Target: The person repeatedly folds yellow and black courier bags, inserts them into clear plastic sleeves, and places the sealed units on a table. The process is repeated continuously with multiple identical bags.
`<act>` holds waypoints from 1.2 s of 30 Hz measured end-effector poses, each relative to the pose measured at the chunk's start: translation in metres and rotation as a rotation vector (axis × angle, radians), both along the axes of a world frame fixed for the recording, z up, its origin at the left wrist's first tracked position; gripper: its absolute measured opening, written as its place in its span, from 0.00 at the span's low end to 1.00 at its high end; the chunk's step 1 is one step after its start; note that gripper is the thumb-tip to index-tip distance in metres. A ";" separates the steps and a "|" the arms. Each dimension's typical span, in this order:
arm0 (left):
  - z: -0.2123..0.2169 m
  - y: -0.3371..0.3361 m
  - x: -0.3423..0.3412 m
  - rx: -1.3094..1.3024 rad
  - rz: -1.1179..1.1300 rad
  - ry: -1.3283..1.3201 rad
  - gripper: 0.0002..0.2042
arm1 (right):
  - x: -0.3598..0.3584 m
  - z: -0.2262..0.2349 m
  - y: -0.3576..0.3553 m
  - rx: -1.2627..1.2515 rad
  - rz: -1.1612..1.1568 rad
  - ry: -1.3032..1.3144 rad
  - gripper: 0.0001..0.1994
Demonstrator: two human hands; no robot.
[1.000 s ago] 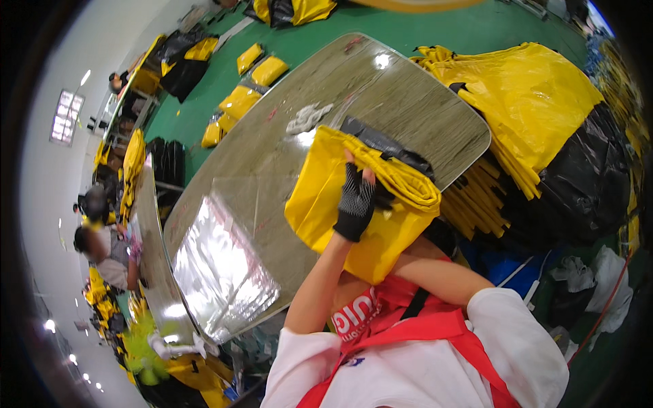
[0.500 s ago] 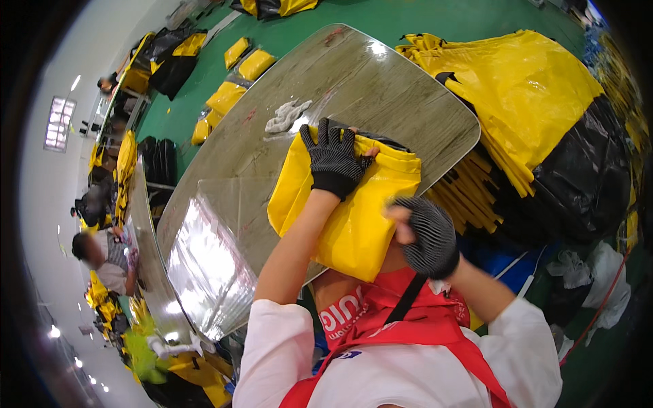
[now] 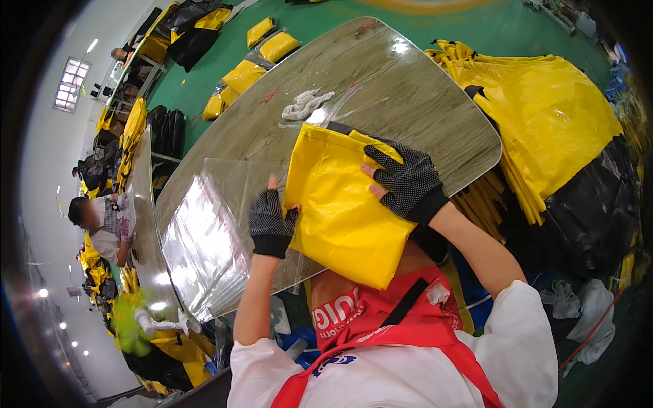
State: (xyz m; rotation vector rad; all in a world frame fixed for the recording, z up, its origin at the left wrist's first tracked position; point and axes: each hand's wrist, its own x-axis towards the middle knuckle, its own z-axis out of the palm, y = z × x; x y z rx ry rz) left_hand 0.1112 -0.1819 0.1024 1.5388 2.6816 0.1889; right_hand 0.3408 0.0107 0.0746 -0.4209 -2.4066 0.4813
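Observation:
A folded yellow plastic-coated sheet or bag [image 3: 347,204] lies at the table's near edge, its lower corner overhanging toward my red apron. Some dark material shows at its upper edge. My right hand [image 3: 410,178], in a black dotted glove with bare fingertips, rests on its upper right part, fingers spread. At its left edge is my left hand [image 3: 271,223], gloved alike, one finger stretched up and its thumb side touching the yellow edge. Left of the bundle lie clear plastic sleeves [image 3: 204,251], shiny with reflected light.
The wood-patterned table [image 3: 435,115] holds a crumpled white cloth [image 3: 307,104]. Large yellow and black sheets [image 3: 544,109] are heaped at the right. Packed yellow bundles [image 3: 245,75] sit on the green floor beyond. A person [image 3: 102,224] works at another table on the left.
My left hand has slid off the top of the yellow bundle to its left edge. My right hand has moved up onto its upper right part. The bundle has turned and flattened somewhat.

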 end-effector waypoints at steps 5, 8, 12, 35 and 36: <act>-0.016 0.098 0.003 0.107 -0.606 0.098 0.26 | 0.000 0.003 -0.005 -0.089 0.093 -0.004 0.18; -0.041 0.102 -0.002 0.262 -0.751 -0.451 0.27 | 0.053 -0.003 -0.001 0.083 0.233 -0.113 0.25; -0.033 0.070 0.040 0.131 -0.772 -0.503 0.29 | 0.122 -0.053 -0.023 0.378 0.173 0.027 0.18; -0.081 0.187 -0.126 0.391 0.061 -0.200 0.16 | 0.099 -0.014 0.005 -1.680 -0.078 0.262 0.29; -0.086 0.191 -0.143 0.401 0.076 -0.342 0.15 | 0.102 -0.023 0.006 -1.637 -0.104 0.243 0.29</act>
